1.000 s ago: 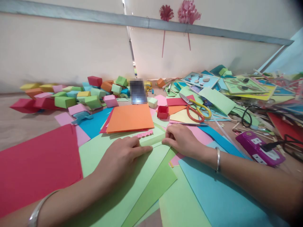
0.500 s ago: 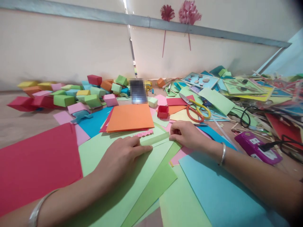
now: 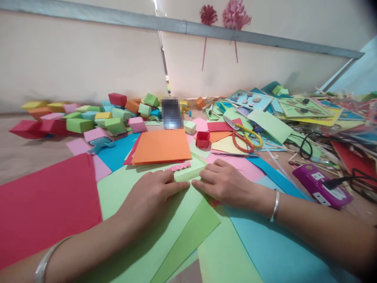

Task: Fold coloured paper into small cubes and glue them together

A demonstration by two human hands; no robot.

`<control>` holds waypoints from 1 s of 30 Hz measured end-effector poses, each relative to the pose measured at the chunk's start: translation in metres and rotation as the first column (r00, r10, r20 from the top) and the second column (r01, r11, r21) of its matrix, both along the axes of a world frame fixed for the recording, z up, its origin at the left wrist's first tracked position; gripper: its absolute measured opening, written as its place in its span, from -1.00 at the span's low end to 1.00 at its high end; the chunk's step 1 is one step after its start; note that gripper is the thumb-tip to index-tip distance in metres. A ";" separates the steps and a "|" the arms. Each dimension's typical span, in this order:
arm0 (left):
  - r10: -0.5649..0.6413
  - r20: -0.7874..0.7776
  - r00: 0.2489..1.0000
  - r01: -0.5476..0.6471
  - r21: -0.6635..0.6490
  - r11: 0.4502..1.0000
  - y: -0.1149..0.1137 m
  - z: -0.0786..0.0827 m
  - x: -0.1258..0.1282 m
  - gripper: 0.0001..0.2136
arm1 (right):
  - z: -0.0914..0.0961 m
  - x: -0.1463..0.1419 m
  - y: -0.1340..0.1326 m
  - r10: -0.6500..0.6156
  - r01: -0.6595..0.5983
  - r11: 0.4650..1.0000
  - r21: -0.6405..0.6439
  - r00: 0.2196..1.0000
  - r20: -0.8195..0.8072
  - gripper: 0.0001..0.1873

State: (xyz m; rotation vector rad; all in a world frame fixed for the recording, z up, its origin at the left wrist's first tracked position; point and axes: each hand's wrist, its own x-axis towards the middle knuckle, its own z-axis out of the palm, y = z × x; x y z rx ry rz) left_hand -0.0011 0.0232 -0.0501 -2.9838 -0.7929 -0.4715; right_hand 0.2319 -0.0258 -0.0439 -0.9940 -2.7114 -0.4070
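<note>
A folded edge of pale green paper (image 3: 193,172) runs between my two hands, on top of a light green sheet (image 3: 159,228). My left hand (image 3: 153,188) presses on it with the index finger stretched out; the other fingers are bent and partly hidden. From the other side my right hand (image 3: 225,182) lies on the same fold, fingers extended, its index fingertip almost meeting the left one. A darker green triangle of paper (image 3: 188,239) shows just below. Beyond the left hand lie a wavy pink strip (image 3: 179,167) and a stack of orange paper (image 3: 161,147).
Scissors (image 3: 246,142) with red and yellow handles lie beyond my right hand, near a small red paper box (image 3: 203,139). A purple power adapter (image 3: 321,186) with a black cable sits right. Several paper blocks (image 3: 79,125) line the back left. Red sheet (image 3: 47,208) at left.
My right hand has slid left along the fold to my left fingertip, its fingers going from a pinch to stretched out. My left hand has stayed put.
</note>
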 end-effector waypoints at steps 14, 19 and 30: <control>0.293 -0.283 0.913 -0.376 -0.310 0.873 -0.005 0.023 -0.002 -0.64 | -0.013 0.001 0.011 0.022 -0.025 1.000 -0.018 0.991 -0.132 -0.62; 0.303 -0.378 0.875 -0.404 -0.225 0.887 -0.015 0.028 0.000 -0.60 | -0.014 0.001 0.010 0.019 -0.024 0.999 -0.033 0.991 -0.132 -0.60; 0.370 -0.220 0.903 -0.423 -0.298 0.856 -0.007 0.018 -0.001 -0.65 | -0.012 0.001 0.008 -0.007 0.005 0.999 -0.040 0.998 -0.061 -0.71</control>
